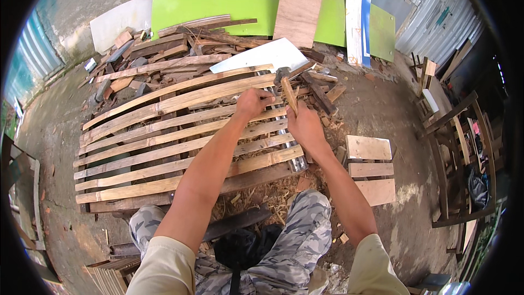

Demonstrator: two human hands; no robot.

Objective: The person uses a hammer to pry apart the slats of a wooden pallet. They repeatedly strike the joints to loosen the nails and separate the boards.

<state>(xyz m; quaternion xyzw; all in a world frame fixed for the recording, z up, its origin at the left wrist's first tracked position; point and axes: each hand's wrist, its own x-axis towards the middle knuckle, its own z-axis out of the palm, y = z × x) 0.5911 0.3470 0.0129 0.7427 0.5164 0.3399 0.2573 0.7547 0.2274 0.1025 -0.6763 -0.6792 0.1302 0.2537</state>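
In front of me lies a frame of several split bamboo slats (164,108), laid side by side across timber crosspieces. My right hand (305,127) is wrapped round the wooden handle of a hammer (289,92), with its dark metal head up at the slats' right ends. Just left of the hammer, my left hand (252,104) is closed in a pinch over a slat, its fingertips pointing right. Anything between those fingertips is too small to make out. Under the slats' right ends runs a shiny metal-faced strip (297,163).
A heap of scrap wood (164,49) lies behind the frame, a white sheet (261,56) on its right. Green panels (218,3) lean at the back. Right of me is a small slatted wooden piece (371,170), farther right a wooden rack (464,158). Shavings cover the ground near my knees.
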